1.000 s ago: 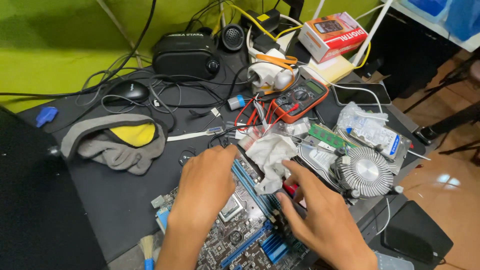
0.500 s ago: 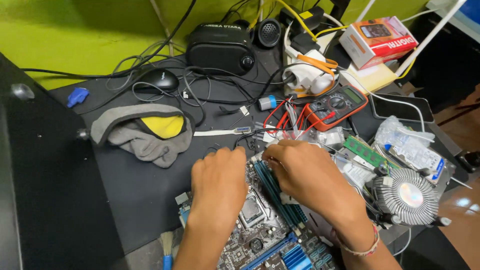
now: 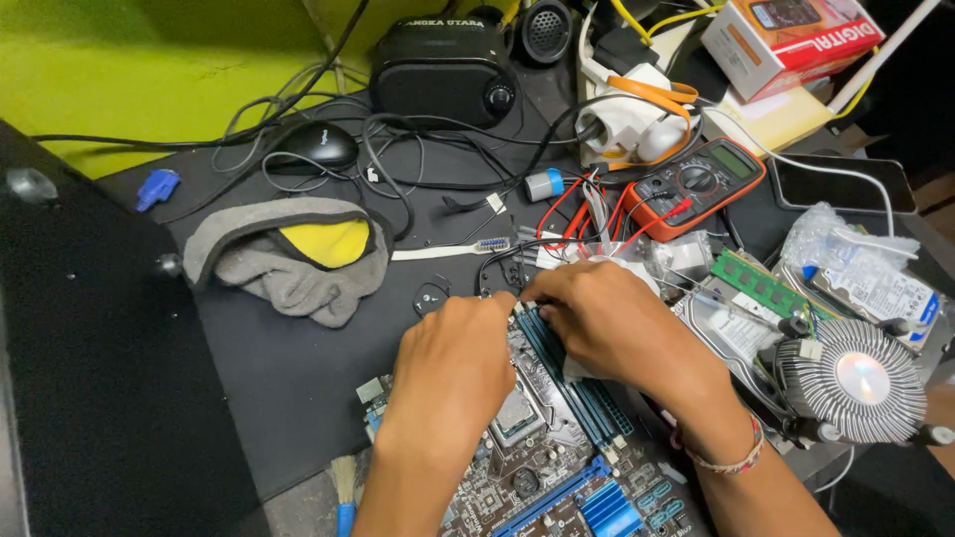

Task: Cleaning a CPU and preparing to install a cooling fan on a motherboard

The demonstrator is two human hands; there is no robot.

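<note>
Both hands have closed together over motherboard (image 3: 542, 447) top edge. Left hand (image 3: 453, 363) and right hand (image 3: 607, 318) pinch at blue memory slots (image 3: 577, 383), running near-to-far. Multimeter (image 3: 696, 184), fan cooler (image 3: 856, 383), grey cloth (image 3: 284, 259) surround.

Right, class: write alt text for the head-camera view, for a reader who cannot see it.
A person's left hand and right hand meet at the top end of the blue memory slots on a bare computer motherboard lying on a cluttered black desk. Around it lie a round metal cooler fan, an orange multimeter, tangled cables and a grey-and-yellow cloth.
</note>
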